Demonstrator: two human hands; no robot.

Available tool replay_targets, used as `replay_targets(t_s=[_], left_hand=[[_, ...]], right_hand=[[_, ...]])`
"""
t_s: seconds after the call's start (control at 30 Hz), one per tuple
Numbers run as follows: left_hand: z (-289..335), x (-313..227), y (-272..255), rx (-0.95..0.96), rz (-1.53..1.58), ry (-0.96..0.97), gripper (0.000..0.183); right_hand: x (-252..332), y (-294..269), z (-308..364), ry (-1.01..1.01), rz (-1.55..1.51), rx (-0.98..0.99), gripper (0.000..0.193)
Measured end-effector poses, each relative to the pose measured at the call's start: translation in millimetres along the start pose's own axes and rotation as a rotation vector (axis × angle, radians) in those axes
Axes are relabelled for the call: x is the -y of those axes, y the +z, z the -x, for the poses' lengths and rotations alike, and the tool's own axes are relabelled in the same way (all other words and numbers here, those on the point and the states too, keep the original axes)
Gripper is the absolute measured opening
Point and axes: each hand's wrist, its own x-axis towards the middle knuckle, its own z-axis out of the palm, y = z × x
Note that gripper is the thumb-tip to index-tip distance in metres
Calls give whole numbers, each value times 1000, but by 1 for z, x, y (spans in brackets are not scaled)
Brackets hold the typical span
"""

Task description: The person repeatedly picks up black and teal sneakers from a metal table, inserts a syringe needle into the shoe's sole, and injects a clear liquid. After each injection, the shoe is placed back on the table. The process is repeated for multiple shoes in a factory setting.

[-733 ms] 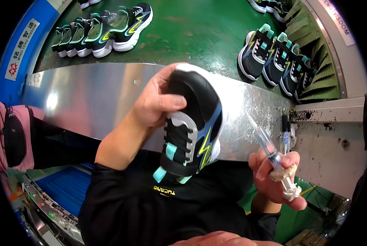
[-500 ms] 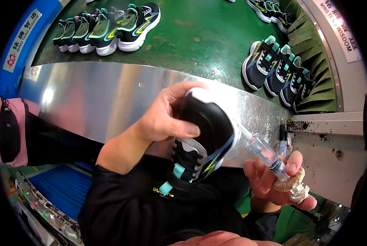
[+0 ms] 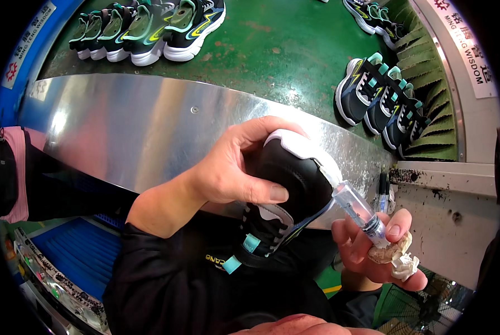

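Note:
My left hand (image 3: 227, 170) is closed around the toe of a black sneaker (image 3: 294, 178) with a white sole, its thumb pressed on the black upper. Turquoise tabs and grey laces on the shoe point down toward my body. In my right hand (image 3: 367, 251) is a clear plastic syringe (image 3: 357, 209) with dark markings, gripped between the fingers. The syringe's tip meets the seam between the white sole and the upper, or lies very close to it. A crumpled whitish wad (image 3: 404, 266) sits by the plunger end, against my right fingers.
Beyond the metal ledge (image 3: 116, 128) lies a green surface (image 3: 261, 56). Sneakers stand in a row (image 3: 141, 33) at far left and in another group (image 3: 375, 97) at right, beside green flaps (image 3: 434, 117). Pens (image 3: 383, 187) stand near the ledge's right end.
The sneaker has shifted a little right and down and turned slightly in my left hand. The syringe's tip has come to the sole's edge.

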Motion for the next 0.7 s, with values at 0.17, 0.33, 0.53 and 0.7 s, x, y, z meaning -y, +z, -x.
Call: replay_targets(t_s=[0.17, 0.33, 0.53, 0.7], left_hand=[[-1, -2, 0, -84, -7, -32, 68], [-5, 3, -3, -154, -63, 8, 72], [-7, 7, -19, -80, 20, 43, 68], [-10, 13, -23, -143, 20, 75, 64]], right_hand=[[3, -7, 4, 1, 45, 0, 73], [-3, -15, 17, -32, 52, -17, 74], [-16, -29, 31, -74, 38, -25, 76], [-26, -39, 41, -85, -11, -29, 78]])
